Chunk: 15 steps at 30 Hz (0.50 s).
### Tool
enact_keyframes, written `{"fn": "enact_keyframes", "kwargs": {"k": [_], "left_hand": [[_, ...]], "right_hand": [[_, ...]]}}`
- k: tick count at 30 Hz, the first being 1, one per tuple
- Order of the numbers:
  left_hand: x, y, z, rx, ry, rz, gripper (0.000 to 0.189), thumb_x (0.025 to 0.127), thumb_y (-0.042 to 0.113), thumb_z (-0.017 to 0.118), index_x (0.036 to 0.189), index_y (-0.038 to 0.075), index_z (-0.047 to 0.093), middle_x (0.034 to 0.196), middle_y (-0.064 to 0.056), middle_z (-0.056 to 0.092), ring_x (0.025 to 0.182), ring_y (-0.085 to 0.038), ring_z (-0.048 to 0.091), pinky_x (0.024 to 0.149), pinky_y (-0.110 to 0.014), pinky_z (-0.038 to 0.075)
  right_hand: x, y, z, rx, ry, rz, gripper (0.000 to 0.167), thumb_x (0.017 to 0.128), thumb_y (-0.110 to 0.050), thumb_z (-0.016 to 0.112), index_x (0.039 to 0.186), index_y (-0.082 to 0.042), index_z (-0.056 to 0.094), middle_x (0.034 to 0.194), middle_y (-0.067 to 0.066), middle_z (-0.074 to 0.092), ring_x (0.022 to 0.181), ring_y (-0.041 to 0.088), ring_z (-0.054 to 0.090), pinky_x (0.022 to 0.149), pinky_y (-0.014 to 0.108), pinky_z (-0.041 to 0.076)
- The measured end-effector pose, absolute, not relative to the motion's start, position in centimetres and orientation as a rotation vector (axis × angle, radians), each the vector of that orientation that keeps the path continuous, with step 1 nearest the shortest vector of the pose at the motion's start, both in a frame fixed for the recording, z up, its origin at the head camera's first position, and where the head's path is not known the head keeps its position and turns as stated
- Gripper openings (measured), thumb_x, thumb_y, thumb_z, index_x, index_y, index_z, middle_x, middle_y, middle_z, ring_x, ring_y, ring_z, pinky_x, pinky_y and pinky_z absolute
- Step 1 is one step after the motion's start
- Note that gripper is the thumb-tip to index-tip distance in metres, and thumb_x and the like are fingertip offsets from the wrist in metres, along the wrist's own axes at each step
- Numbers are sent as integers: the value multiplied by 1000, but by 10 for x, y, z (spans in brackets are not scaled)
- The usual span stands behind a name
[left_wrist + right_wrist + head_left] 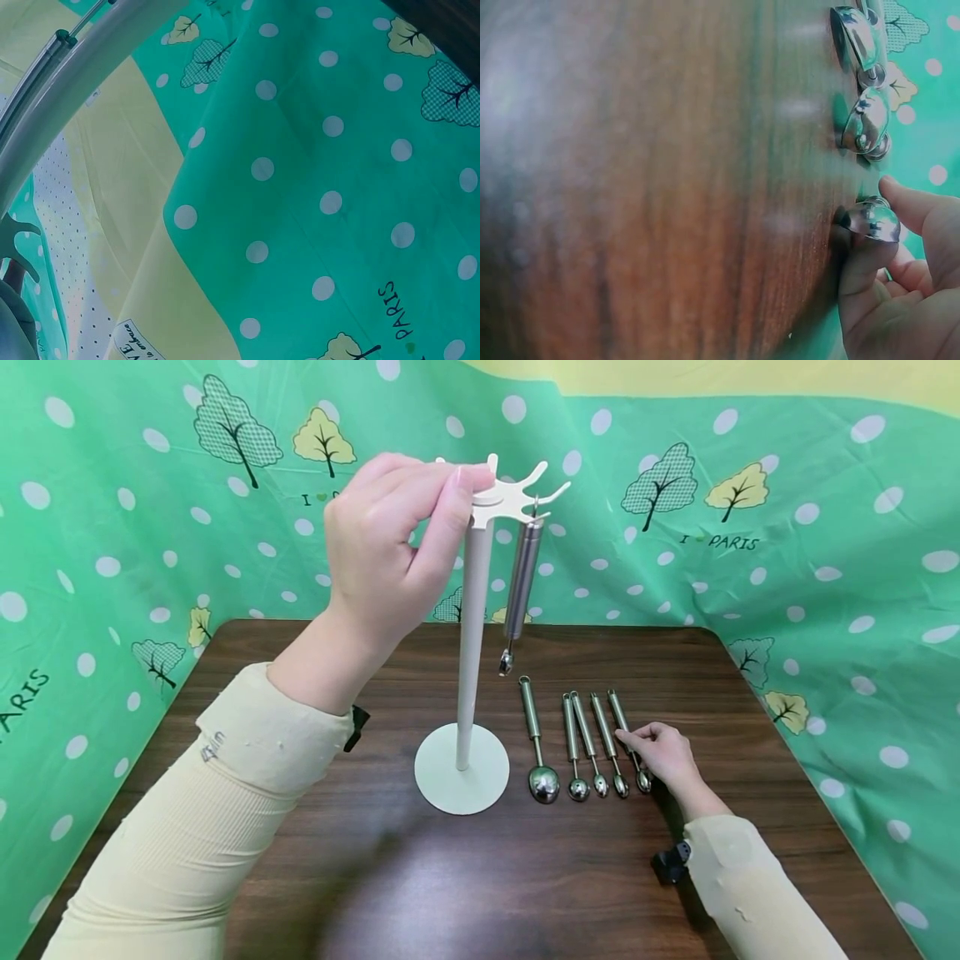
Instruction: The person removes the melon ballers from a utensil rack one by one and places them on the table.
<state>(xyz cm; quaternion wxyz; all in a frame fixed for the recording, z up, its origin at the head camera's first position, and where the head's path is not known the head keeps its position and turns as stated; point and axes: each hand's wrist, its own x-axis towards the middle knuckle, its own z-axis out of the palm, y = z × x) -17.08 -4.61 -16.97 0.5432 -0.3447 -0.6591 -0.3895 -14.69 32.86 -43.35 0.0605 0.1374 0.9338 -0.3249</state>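
Observation:
My left hand grips the top of a white utensil stand, its fingers and thumb curled at the hub. From one of the stand's hooks hangs a metal utensil with a thick handle and a small head. On the table, my right hand pinches the rightmost small metal scoop by its handle. In the right wrist view, the shiny scoop head shows between the thumb and the other fingers, close over the wood; its handle is hidden behind it.
Left of the right hand lie a large metal scoop and several smaller scoops in a row, handles pointing away. The stand's round base rests on the dark wooden table. A green dotted cloth hangs behind and beside it.

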Motion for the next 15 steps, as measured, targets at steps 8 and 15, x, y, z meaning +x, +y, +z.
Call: {"fn": "enact_keyframes", "kwargs": {"k": [8, 15], "left_hand": [[-171, -46, -169, -826, -1562, -929, 27, 92, 8, 54, 90, 7, 81, 88, -3, 79, 72, -24, 64, 68, -30, 51], [-171, -46, -169, -835, -1551, -932, 27, 92, 8, 53, 89, 6, 80, 87, -4, 78, 71, -24, 65, 69, -31, 51]], "right_hand": [[-146, 329, -434, 400, 2833, -926, 54, 92, -50, 62, 105, 2, 66, 88, 11, 66, 67, 17, 56, 61, 29, 45], [-145, 330, -432, 360, 2826, -926, 62, 91, -55, 61, 113, 3, 64, 93, 14, 67, 68, 17, 59, 62, 29, 46]]}}
